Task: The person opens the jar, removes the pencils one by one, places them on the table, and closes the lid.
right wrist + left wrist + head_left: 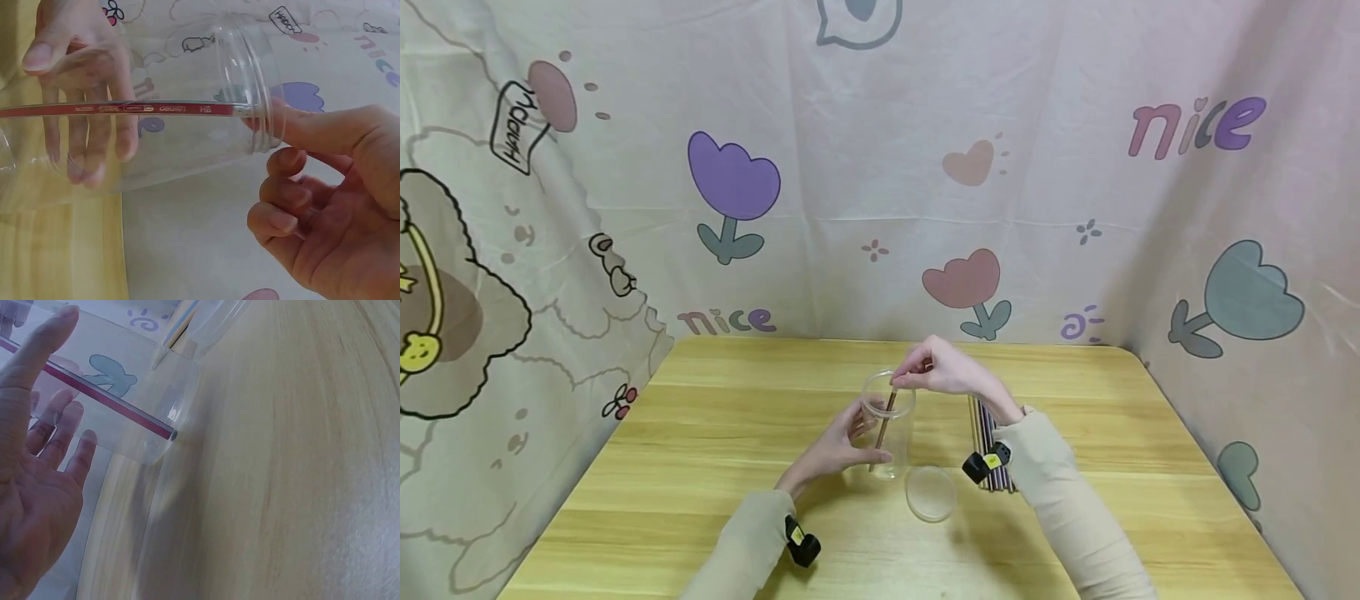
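A clear, see-through plastic jar stands uncovered at the middle of the table. My left hand holds it round the side, thumb in front and fingers behind. Inside the jar a red pencil with HB lettering leans at a slant. The pencil's lower end is close to the jar bottom in the left wrist view. At the rim, my right hand pinches the pencil's top end between thumb and forefinger, its other fingers loosely curled. A round clear lid lies flat on the table just right of the jar.
Several more pencils lie side by side right of the lid, partly hidden under my right forearm. The wooden table ends at a patterned cloth hanging behind and along both sides.
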Tool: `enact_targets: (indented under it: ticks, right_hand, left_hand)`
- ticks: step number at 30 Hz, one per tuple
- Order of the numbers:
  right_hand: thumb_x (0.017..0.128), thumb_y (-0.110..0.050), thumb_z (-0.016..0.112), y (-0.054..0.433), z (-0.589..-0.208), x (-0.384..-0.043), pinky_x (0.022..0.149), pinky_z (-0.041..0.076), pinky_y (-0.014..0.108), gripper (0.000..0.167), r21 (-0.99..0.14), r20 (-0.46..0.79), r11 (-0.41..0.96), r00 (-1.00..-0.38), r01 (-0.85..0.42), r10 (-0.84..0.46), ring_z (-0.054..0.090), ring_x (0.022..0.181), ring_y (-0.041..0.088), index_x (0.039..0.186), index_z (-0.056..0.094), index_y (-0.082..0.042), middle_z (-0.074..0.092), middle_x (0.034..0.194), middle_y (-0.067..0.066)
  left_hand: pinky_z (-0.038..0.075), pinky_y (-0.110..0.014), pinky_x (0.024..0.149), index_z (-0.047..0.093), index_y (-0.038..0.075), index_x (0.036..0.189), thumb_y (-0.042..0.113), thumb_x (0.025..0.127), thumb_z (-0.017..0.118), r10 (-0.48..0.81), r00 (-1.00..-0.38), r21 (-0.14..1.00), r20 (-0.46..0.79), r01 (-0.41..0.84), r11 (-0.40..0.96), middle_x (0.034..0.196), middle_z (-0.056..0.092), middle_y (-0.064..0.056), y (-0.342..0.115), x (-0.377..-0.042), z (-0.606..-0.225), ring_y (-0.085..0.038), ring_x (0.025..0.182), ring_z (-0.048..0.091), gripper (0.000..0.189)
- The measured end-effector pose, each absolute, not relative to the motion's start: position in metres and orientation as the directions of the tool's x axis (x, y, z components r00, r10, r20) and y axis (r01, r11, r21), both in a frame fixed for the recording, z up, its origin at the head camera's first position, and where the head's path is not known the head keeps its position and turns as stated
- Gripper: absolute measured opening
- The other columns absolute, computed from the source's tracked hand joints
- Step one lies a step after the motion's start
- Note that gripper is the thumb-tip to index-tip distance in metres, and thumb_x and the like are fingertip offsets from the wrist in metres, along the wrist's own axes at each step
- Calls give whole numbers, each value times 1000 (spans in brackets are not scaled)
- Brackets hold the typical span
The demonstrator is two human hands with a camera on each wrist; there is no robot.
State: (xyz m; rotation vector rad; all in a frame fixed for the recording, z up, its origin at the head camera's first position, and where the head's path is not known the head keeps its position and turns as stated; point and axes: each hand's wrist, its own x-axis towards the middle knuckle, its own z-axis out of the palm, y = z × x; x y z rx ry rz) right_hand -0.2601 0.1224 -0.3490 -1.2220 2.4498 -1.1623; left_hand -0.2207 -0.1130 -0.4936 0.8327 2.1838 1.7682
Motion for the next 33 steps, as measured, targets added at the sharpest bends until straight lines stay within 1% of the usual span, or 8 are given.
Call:
enact_targets:
  ticks: [6, 10, 15, 18, 20, 25, 28, 33]
  right_hand:
    - [94, -9, 68, 119, -357, -255, 59, 42, 17, 10, -656, 275, 364, -658, -662, -701, 48, 67, 5, 95, 77, -3, 63, 80, 5]
    - [99, -10, 61, 116, -363, -248, 57, 42, 18, 10, -691, 357, 345, -715, -635, -600, 48, 66, 5, 100, 70, -4, 60, 78, 7]
    - [107, -7, 44, 114, -368, -243, 42, 36, 18, 17, -813, 429, 148, -750, -563, -503, 46, 52, 3, 107, 55, 6, 64, 77, 25]
    - [110, -11, 36, 115, -369, -244, 36, 39, 22, 21, -854, 468, -22, -748, -520, -471, 51, 48, 5, 106, 45, 8, 66, 84, 38]
    - [110, -16, 36, 115, -370, -245, 35, 41, 22, 22, -874, 470, -109, -764, -474, -443, 54, 46, 6, 105, 43, 3, 68, 78, 32]
    - [109, -24, 41, 118, -370, -245, 40, 50, 22, 15, -896, 444, -209, -814, -392, -374, 59, 48, 6, 107, 51, -13, 69, 75, 0]
    - [109, -18, 43, 119, -370, -245, 42, 54, 23, 17, -874, 484, -231, -809, -427, -334, 61, 50, 6, 109, 60, -16, 69, 76, -1]
    - [107, -10, 44, 123, -372, -247, 45, 55, 23, 21, -839, 543, -252, -778, -483, -315, 60, 54, 6, 112, 65, -12, 68, 79, -1]
  left_hand:
    - [32, -59, 123, 40, 11, 146, 12, 82, 83, 544, -819, 949, 183, 292, 119, 151, 48, -16, -114, -221, -494, -40, 145, 42, 76]
    - [32, -58, 123, 37, 4, 147, 11, 82, 83, 546, -817, 950, 186, 292, 113, 152, 46, -18, -114, -220, -494, -39, 145, 41, 79]
    - [32, -59, 123, 35, 1, 149, 10, 82, 83, 546, -817, 952, 186, 288, 107, 154, 45, -18, -114, -220, -493, -40, 145, 41, 83]
    - [32, -60, 122, 35, 2, 149, 9, 80, 84, 540, -821, 953, 183, 283, 107, 153, 46, -17, -114, -219, -492, -41, 144, 42, 84]
    - [32, -60, 122, 36, 2, 149, 9, 80, 84, 538, -822, 953, 183, 284, 109, 153, 46, -17, -113, -219, -492, -42, 144, 42, 84]
    - [33, -59, 122, 37, 4, 148, 7, 80, 84, 538, -821, 950, 192, 294, 109, 151, 47, -17, -113, -219, -492, -41, 144, 43, 83]
    - [33, -58, 122, 39, 7, 147, 7, 80, 84, 536, -822, 949, 194, 296, 110, 150, 49, -16, -113, -219, -492, -40, 143, 43, 81]
    - [33, -60, 122, 38, 5, 147, 9, 80, 84, 537, -822, 949, 192, 296, 113, 149, 49, -17, -113, -218, -491, -41, 143, 44, 82]
